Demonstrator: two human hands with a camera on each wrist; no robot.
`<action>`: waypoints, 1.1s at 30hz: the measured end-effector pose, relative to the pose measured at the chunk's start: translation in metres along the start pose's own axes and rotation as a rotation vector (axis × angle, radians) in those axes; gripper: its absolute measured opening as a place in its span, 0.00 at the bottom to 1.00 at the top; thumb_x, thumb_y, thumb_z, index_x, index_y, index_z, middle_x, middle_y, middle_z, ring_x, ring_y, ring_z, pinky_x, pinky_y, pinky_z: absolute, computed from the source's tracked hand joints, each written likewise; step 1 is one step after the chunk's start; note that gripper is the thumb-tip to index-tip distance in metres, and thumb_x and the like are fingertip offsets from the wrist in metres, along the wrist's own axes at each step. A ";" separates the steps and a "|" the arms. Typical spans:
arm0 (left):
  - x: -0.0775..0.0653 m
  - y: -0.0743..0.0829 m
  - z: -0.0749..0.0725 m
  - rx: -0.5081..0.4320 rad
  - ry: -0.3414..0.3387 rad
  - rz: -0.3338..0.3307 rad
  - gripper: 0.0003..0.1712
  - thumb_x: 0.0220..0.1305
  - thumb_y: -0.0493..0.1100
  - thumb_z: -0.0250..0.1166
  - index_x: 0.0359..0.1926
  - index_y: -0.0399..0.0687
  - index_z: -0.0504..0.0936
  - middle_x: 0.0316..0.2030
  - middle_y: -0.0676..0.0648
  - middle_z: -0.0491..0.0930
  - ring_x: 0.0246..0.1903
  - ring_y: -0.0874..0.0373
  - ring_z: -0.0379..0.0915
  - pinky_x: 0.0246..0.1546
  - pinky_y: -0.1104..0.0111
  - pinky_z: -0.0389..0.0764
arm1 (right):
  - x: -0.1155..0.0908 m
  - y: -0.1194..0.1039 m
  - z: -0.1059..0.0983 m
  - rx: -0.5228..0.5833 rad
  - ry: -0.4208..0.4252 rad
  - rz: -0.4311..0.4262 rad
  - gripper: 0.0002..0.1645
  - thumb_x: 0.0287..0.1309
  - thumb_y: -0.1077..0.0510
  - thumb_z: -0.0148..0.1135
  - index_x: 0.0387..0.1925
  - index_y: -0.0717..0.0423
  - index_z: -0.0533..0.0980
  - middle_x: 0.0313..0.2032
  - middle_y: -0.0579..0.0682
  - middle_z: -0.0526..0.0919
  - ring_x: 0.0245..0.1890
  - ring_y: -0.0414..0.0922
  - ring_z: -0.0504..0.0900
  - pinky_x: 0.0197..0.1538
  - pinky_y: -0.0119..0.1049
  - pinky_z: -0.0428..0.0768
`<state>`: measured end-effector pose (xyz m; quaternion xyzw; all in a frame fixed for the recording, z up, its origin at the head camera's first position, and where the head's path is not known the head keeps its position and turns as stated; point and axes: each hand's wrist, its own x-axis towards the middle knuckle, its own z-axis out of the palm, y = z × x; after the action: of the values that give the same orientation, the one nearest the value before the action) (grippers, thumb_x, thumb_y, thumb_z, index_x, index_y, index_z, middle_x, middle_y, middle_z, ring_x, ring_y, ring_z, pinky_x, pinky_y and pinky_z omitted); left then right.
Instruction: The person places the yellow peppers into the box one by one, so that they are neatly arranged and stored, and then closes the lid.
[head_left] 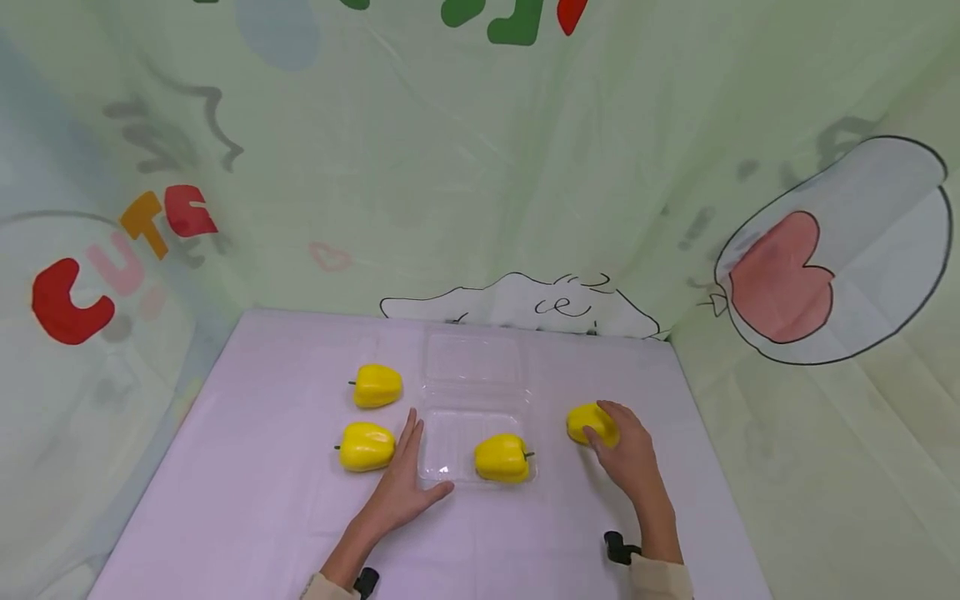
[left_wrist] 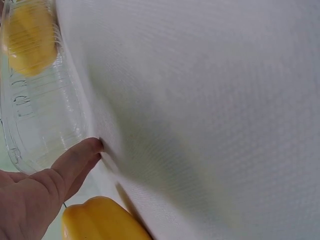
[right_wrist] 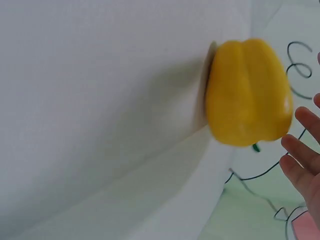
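We see the person's right hand (head_left: 628, 454) at the right-hand pepper (head_left: 583, 417), which rests on the worktop (head_left: 262, 467) to the right of the clear plastic box (head_left: 450, 442). The fingers are apart, loosely bent about the pepper's near side; we cannot tell whether they touch it. The left hand (head_left: 401, 492) is just left of the box, fingers straight and close together, thumb spread toward the box's near edge.

We find the boxed pepper (head_left: 501, 458) on the right of the near half, stem to the right; the box's other half lies open behind. Just left of the left hand is the near left pepper (head_left: 366, 447), with the far left pepper (head_left: 377, 386) beyond it, both stems pointing left. Behind hangs a printed cloth (head_left: 420, 167).
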<state>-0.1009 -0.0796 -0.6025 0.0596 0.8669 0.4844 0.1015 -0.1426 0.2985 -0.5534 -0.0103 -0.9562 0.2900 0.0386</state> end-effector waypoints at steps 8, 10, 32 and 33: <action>0.001 -0.002 0.001 0.002 -0.007 -0.008 0.67 0.60 0.54 0.78 0.86 0.46 0.44 0.87 0.54 0.28 0.87 0.45 0.38 0.82 0.42 0.59 | 0.007 0.022 -0.003 0.015 -0.037 0.054 0.44 0.67 0.56 0.71 0.77 0.66 0.63 0.78 0.72 0.60 0.78 0.71 0.61 0.79 0.70 0.63; 0.002 -0.002 0.001 0.001 -0.005 -0.009 0.67 0.60 0.54 0.78 0.86 0.46 0.44 0.87 0.54 0.28 0.87 0.44 0.38 0.82 0.41 0.59 | 0.008 0.025 -0.002 0.014 -0.044 0.051 0.46 0.66 0.56 0.72 0.78 0.67 0.62 0.78 0.73 0.60 0.78 0.71 0.60 0.80 0.70 0.61; 0.002 -0.001 0.001 0.008 0.008 -0.009 0.67 0.59 0.53 0.78 0.86 0.45 0.45 0.88 0.53 0.30 0.87 0.44 0.39 0.82 0.41 0.59 | 0.014 0.039 0.009 0.138 -0.152 0.172 0.51 0.70 0.53 0.69 0.82 0.63 0.52 0.80 0.71 0.57 0.77 0.70 0.64 0.79 0.64 0.67; 0.002 -0.001 0.002 0.008 0.008 -0.009 0.67 0.59 0.53 0.78 0.86 0.45 0.45 0.88 0.53 0.30 0.87 0.44 0.39 0.82 0.41 0.59 | 0.014 0.039 0.010 0.141 -0.151 0.176 0.51 0.70 0.52 0.69 0.83 0.62 0.53 0.80 0.70 0.57 0.76 0.70 0.64 0.79 0.64 0.68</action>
<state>-0.1022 -0.0787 -0.6047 0.0540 0.8696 0.4805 0.1000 -0.1576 0.3259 -0.5820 -0.0694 -0.9290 0.3588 -0.0585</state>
